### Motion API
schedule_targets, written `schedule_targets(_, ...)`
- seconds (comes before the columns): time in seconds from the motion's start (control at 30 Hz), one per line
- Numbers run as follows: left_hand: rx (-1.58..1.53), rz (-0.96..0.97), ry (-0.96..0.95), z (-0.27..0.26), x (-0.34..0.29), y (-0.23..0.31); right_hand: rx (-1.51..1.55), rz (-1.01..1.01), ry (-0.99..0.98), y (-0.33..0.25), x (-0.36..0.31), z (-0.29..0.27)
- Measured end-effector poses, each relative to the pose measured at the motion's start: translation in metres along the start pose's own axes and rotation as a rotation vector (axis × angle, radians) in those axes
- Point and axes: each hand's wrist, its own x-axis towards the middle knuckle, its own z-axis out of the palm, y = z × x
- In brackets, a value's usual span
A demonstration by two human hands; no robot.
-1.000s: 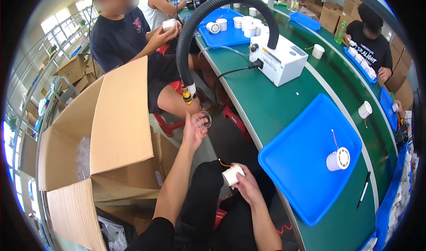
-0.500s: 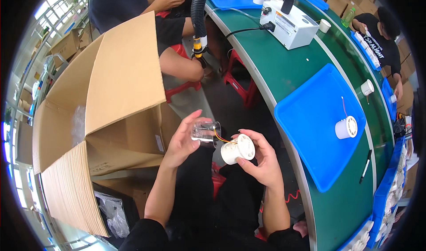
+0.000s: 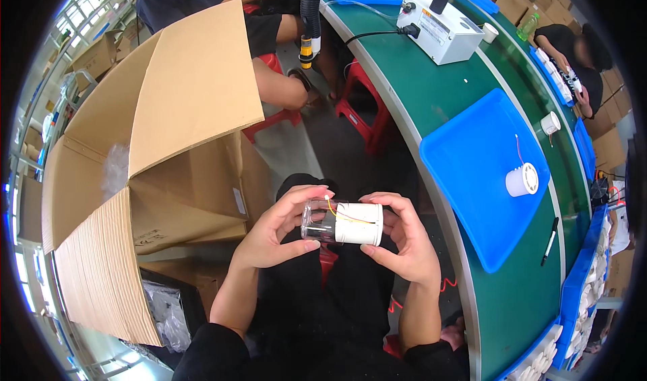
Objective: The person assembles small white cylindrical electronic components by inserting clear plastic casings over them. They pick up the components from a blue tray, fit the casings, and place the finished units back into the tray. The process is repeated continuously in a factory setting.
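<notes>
In front of my lap, my left hand [image 3: 278, 229] grips a clear plastic cup [image 3: 317, 222] lying on its side. My right hand [image 3: 404, 239] holds a white round plastic housing [image 3: 360, 224], thumb below and fingers above. The two meet end to end, the cup's open end against the housing; how far one sits inside the other I cannot tell. Thin yellow and red wires [image 3: 336, 210] with a small white connector run from the housing over the cup's outside, near my left fingertips.
An open cardboard box [image 3: 195, 91] stands at my left. On the green conveyor [image 3: 519, 280] to my right lie a blue tray [image 3: 458, 159] with another white housing [image 3: 521, 180], a marker pen [image 3: 550, 241] and a white machine box [image 3: 441, 30]. Co-workers sit beyond, near a hanging black hose [image 3: 312, 10].
The cup and the housing, apart before, are now brought together in line. My right hand has turned the housing so its vented end faces right, and the wires lie over the cup.
</notes>
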Motion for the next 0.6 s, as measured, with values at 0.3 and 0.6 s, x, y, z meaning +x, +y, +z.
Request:
schedule_targets(0.3, 0.124, 0.008, -0.067, 0.008, 0.000, 0.001, -0.068, -0.083, -0.018, 0.008, -0.002, 0.008)
schedule_targets(0.6, 0.197, 0.094, -0.040, 0.022, 0.001, 0.001, -0.029, -0.112, 0.039, 0.016, -0.010, 0.016)
